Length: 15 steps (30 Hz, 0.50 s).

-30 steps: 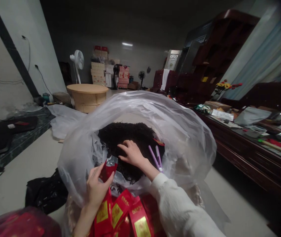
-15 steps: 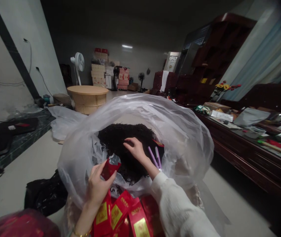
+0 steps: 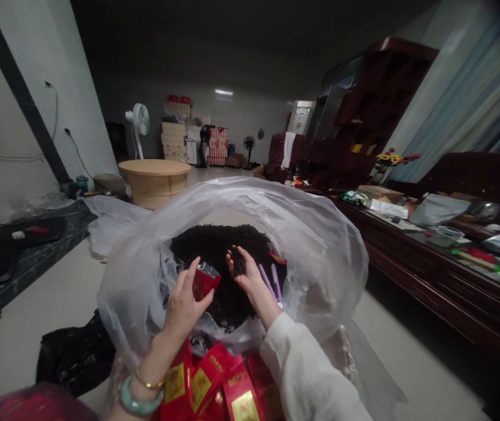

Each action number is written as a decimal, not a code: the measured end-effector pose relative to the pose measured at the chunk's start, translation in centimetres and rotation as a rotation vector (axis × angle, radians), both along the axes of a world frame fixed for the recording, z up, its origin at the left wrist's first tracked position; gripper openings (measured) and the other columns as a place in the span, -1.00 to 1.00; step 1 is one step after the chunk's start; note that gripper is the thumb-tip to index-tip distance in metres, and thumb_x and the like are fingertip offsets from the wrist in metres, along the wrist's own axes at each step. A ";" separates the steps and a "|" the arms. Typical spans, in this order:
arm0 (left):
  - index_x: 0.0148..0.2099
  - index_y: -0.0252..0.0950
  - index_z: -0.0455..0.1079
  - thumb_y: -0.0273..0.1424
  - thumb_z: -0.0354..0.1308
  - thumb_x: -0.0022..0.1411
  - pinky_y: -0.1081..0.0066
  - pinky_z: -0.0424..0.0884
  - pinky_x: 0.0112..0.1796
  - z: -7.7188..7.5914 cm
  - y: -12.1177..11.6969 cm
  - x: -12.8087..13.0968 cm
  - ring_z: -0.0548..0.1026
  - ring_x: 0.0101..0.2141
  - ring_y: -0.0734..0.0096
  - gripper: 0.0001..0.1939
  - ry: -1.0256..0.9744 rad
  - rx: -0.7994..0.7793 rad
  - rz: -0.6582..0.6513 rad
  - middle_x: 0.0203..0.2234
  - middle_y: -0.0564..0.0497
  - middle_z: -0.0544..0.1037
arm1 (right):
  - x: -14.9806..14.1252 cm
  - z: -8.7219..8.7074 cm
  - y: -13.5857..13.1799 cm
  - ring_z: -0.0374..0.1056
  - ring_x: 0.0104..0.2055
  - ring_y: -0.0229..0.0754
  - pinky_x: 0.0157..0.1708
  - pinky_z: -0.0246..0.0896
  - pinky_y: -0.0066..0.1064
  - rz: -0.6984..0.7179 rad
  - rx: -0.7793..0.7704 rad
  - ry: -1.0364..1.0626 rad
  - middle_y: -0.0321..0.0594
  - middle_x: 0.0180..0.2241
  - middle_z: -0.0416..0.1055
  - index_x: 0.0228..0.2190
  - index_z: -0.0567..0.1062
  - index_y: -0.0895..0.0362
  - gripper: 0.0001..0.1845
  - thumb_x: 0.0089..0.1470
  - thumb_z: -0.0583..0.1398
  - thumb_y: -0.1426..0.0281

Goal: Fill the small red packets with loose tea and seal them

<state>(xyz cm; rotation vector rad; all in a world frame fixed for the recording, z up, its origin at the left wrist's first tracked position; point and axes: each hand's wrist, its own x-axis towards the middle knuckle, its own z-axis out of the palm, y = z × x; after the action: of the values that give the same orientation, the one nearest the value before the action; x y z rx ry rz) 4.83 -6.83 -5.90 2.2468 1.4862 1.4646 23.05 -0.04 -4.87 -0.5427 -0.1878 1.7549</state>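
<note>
A large clear plastic bag (image 3: 320, 245) stands open in front of me, filled with dark loose tea leaves (image 3: 214, 245). My left hand (image 3: 183, 307) holds a small red foil pouch (image 3: 204, 280) with its mouth open, just above the leaves. My right hand (image 3: 245, 275) is turned palm up beside the pouch and cups a clump of dark leaves in its fingers. A purple pair of tongs (image 3: 269, 280) lies in the bag next to my right wrist. Several red and gold pouches (image 3: 214, 383) are piled below my hands.
A dark wooden table (image 3: 451, 275) cluttered with packets runs along the right. A round wooden tub (image 3: 155, 181), a standing fan (image 3: 138, 126) and stacked boxes (image 3: 177, 137) are at the back. A black bag (image 3: 74, 356) lies on the floor at left.
My right hand lifted off the leaf pile, turned palm up with a pinch of leaves and came toward the pouch. My left hand raised the pouch slightly.
</note>
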 end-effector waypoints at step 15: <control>0.00 -0.23 0.24 -0.32 0.22 0.06 0.37 0.42 -0.44 2.0 2.0 1.3 0.59 -0.37 0.17 -0.56 0.398 -0.103 0.074 -0.23 -0.06 0.55 | 0.1 1.9 -1.6 0.43 -0.06 0.01 -0.05 0.29 0.05 -0.083 0.154 -0.003 -0.07 -0.26 0.53 -0.27 0.44 0.12 -0.45 0.19 -0.19 0.07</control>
<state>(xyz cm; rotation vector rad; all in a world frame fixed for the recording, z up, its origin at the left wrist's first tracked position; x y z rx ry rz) 6.08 -4.85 -3.91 2.5483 1.7163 0.9627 23.19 -1.62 -2.98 -0.4351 -0.2961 1.6434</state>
